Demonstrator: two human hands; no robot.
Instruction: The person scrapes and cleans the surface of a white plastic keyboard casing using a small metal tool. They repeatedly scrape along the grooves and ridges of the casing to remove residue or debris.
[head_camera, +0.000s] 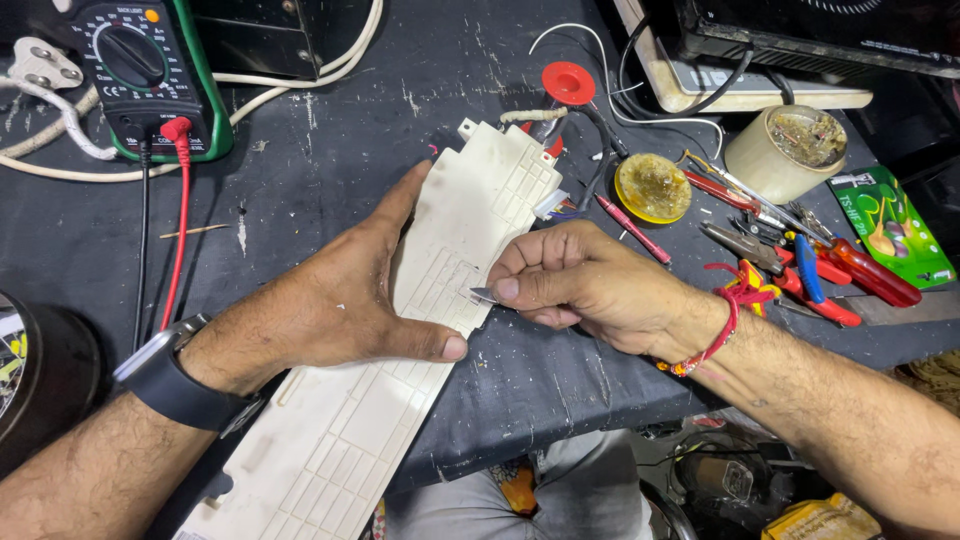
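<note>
Left hand flat, pinning cream plastic cover at bench's near edge; right hand pinches small metal blade. Keep blade shallow along seam.

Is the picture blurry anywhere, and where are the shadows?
Head view: sharp in the middle, where the right hand pinches a small metal blade against the white plastic panel; soft shadow under the left hand; corners dimmer; edges look slightly stretched.

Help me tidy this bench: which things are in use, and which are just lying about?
In use: white plastic panel, pressed down by left hand; small metal blade, pinched in right hand.

Lying about: multimeter, red-handled pliers, yellow tin, red pen.
</note>
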